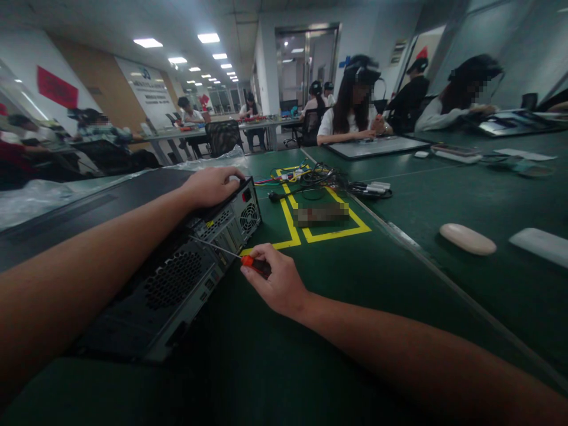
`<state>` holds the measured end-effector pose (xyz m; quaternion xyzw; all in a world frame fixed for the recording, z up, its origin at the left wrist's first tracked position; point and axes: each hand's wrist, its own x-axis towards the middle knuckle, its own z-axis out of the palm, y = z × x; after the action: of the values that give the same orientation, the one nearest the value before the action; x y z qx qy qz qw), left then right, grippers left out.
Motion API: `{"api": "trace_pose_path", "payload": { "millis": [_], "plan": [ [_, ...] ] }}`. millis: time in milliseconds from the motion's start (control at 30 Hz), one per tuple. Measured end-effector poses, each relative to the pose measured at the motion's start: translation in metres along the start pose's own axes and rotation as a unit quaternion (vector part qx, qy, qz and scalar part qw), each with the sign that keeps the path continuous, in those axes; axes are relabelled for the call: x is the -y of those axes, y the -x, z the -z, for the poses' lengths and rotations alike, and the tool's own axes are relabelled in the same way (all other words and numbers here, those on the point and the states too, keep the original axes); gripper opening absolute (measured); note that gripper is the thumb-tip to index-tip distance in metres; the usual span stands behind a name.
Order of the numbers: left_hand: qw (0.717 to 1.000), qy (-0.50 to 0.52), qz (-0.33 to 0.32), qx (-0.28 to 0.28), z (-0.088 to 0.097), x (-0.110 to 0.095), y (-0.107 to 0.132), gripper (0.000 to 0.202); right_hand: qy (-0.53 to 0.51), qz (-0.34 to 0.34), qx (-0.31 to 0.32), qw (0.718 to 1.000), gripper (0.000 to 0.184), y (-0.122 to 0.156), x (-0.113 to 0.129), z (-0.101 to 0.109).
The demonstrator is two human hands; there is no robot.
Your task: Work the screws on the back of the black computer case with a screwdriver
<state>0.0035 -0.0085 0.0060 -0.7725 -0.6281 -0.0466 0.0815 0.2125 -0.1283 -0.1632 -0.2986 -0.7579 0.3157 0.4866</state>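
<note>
A black desktop computer case lies on its side on the green table, its rear panel with fan grilles facing me. My left hand rests on the case's top far corner, fingers curled over the edge. My right hand grips a screwdriver with a red and black handle. Its thin shaft points left and its tip touches the rear panel of the case.
A yellow taped rectangle marks the table beyond the case, with a tangle of cables at its far end. A white mouse and a keyboard lie at right. Several people sit working at tables behind. Clear plastic wrap lies at left.
</note>
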Motion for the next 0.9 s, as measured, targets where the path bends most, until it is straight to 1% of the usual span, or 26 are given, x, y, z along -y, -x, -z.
{"api": "trace_pose_path", "payload": {
  "millis": [200, 333, 467, 767, 900],
  "plan": [
    [1.000, -0.006, 0.004, 0.007, 0.0022, -0.0041, 0.0017, 0.065, -0.004, -0.005, -0.001, 1.000, 0.015, 0.0007, -0.0004, 0.0005],
    [1.000, -0.014, 0.014, 0.009, 0.0015, -0.0054, 0.0025, 0.065, 0.027, -0.016, 0.008, 0.999, 0.018, 0.0013, 0.0013, 0.0008],
    [1.000, -0.009, 0.003, 0.021, -0.0013, -0.0034, 0.0014, 0.065, 0.038, -0.027, 0.018, 0.999, 0.021, 0.0013, 0.0012, 0.0006],
    [1.000, -0.014, -0.007, 0.016, -0.0038, 0.0000, 0.0004, 0.068, 0.042, -0.010, 0.010, 0.999, 0.023, 0.0012, 0.0004, 0.0021],
    [1.000, -0.019, -0.006, 0.015, -0.0021, -0.0021, 0.0018, 0.064, 0.055, -0.011, 0.010, 0.998, 0.025, 0.0012, 0.0030, 0.0038]
  ]
}}
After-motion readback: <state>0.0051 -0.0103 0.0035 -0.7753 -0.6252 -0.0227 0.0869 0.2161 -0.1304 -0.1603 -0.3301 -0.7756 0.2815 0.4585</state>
